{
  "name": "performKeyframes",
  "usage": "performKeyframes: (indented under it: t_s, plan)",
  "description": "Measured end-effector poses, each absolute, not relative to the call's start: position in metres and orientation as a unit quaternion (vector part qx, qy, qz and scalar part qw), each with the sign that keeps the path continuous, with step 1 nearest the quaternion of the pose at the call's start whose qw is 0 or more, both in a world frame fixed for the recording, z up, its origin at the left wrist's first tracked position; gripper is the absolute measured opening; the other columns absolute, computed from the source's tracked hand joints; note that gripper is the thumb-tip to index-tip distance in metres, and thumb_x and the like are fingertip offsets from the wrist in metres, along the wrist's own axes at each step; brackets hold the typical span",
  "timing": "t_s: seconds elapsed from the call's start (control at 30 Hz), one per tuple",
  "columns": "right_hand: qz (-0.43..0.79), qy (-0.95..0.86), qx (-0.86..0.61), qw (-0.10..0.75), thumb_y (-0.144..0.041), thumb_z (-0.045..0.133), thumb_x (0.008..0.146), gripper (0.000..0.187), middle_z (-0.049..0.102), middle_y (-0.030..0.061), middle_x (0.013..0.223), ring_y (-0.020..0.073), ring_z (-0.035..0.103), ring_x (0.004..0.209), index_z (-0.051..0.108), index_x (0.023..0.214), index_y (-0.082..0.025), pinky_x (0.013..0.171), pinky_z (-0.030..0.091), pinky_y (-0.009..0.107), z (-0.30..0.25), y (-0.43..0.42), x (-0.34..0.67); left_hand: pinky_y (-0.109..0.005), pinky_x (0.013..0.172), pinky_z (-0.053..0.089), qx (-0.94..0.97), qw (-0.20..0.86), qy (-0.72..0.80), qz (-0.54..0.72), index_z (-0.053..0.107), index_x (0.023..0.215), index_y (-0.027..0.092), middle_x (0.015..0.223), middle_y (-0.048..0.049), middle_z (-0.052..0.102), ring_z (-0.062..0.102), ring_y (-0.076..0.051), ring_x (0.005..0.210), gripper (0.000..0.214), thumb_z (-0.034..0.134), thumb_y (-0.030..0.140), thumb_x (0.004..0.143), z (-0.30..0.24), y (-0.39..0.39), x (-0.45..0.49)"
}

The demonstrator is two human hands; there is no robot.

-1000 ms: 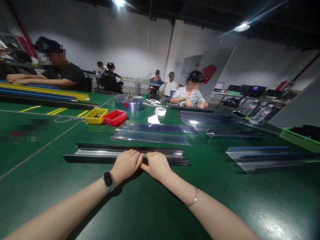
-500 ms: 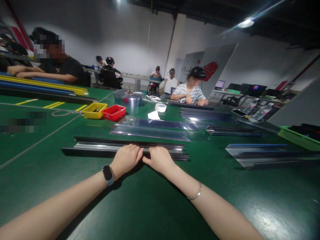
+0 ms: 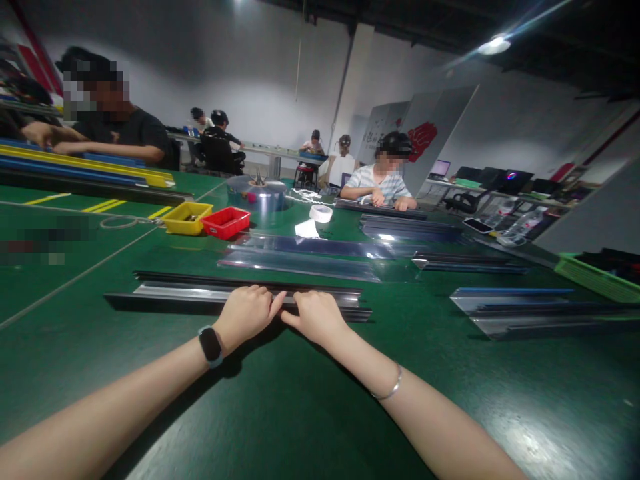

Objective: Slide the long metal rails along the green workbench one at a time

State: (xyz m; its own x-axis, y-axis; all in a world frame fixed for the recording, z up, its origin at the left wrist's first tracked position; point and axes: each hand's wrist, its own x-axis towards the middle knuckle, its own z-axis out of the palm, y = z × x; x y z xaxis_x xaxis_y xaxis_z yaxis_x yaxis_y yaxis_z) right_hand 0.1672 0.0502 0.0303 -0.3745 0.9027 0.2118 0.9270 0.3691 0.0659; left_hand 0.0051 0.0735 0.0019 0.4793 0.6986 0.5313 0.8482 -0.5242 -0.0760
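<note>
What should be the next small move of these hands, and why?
Perhaps slide the bare left hand leftward along the long black channel-shaped strip, for steadier hold: that hand sits close beside the right hand, while the strip's long left stretch has no hand on it.

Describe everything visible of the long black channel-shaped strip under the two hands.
The long black channel-shaped strip has raised long edges and a shiny silvery floor; it looks like plastic or metal. It appears to lie crosswise, trough upward, on the glossy green table. The left grip and right grip touch it from about its middle rightward, partly hiding it. Both ends show.
</note>
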Motion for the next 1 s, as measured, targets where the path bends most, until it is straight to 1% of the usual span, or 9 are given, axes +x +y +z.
performKeyframes:
  t_s: [0.1,0.3,0.47,0.57,0.8,1.0]
  plan:
    - [-0.086,-0.83,-0.546,0.074,-0.049,0.039,0.079,0.04,0.064,0.009,0.077,0.0193,0.059,0.075,0.059,0.079,-0.015,0.067,0.04,0.028,0.028,0.05,0.166,-0.029,0.058,0.036,-0.841,0.174,-0.453,-0.237,0.057,0.057,0.015,0.056,-0.0058,0.055,0.052,-0.016,0.059,0.045,0.031,0.04,0.085,0.0,0.073,0.004]
    - [-0.083,-0.837,-0.536,0.076,-0.044,0.043,0.078,0.033,0.063,0.0087,0.077,0.0186,0.058,0.074,0.058,0.078,-0.015,0.067,0.039,0.027,0.026,0.051,0.165,-0.028,0.062,0.036,-0.86,0.172,-0.423,-0.23,0.055,0.068,0.016,0.063,-0.0045,0.056,0.051,-0.015,0.065,0.035,0.032,0.035,0.086,0.0,0.067,0.008]
    - [-0.1,-0.841,-0.524,0.091,-0.043,0.044,0.078,0.031,0.062,0.0082,0.074,0.0191,0.057,0.073,0.057,0.078,-0.015,0.066,0.039,0.028,0.023,0.051,0.166,-0.029,0.064,0.037,-0.867,0.161,-0.418,-0.218,0.053,0.07,0.016,0.066,-0.0045,0.056,0.051,-0.016,0.068,0.032,0.031,0.033,0.086,0.0,0.066,0.01]
    - [-0.086,-0.848,-0.512,0.107,-0.042,0.044,0.078,0.029,0.062,0.0067,0.076,0.0179,0.056,0.075,0.056,0.078,-0.015,0.067,0.039,0.027,0.021,0.052,0.165,-0.029,0.064,0.037,-0.866,0.155,-0.42,-0.222,0.054,0.071,0.016,0.067,-0.0047,0.056,0.052,-0.016,0.069,0.032,0.032,0.033,0.086,-0.001,0.067,0.01]
    - [-0.046,-0.847,-0.519,0.104,-0.042,0.043,0.079,0.028,0.061,0.0072,0.081,0.017,0.055,0.08,0.055,0.081,-0.016,0.071,0.038,0.026,0.018,0.054,0.164,-0.028,0.062,0.038,-0.865,0.149,-0.414,-0.241,0.054,0.07,0.016,0.065,-0.0052,0.057,0.052,-0.016,0.066,0.033,0.031,0.033,0.086,-0.003,0.069,0.008]
    - [-0.047,-0.85,-0.512,0.114,-0.043,0.044,0.079,0.029,0.061,0.0069,0.082,0.0168,0.055,0.082,0.056,0.082,-0.016,0.072,0.038,0.026,0.018,0.055,0.166,-0.028,0.059,0.037,-0.865,0.148,-0.416,-0.24,0.056,0.065,0.015,0.059,-0.0056,0.057,0.053,-0.016,0.062,0.041,0.031,0.04,0.085,-0.002,0.073,0.009]
